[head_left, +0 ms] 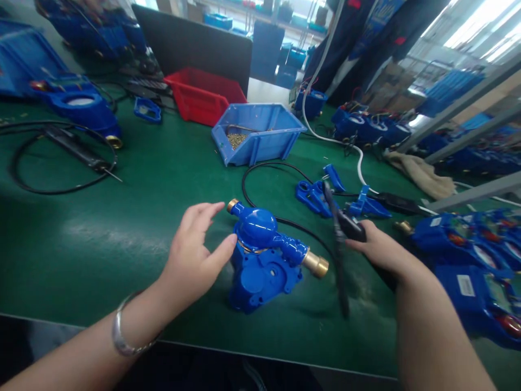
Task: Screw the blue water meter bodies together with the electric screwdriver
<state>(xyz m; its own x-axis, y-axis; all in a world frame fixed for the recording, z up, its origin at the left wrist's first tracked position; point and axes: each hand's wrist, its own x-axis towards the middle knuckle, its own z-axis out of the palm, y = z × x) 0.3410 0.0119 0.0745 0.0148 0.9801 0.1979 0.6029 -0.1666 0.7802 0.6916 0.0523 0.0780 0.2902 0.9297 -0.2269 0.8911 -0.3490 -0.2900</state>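
Observation:
A blue water meter body [257,229] with brass threaded ends lies on the bench. Its flat blue housing [264,279] faces me, showing screw holes. My left hand [199,247] is at its left side, thumb and fingers spread, the thumb tip at or just beside the blue dome. To the right, my right hand [380,247] is closed around a black electric screwdriver [352,225]; its lower part is hidden by the hand. A dark strip, smeared by motion, hangs beside the screwdriver. Loose blue plastic parts [313,196] lie just beyond it.
A blue bin [272,146] with small brass-coloured pieces stands behind the meter, beside a red bin [199,98]. Another corded screwdriver [77,147] lies at left. More blue meters [459,239] line the right side, near a metal frame. Black and white cables cross the green bench.

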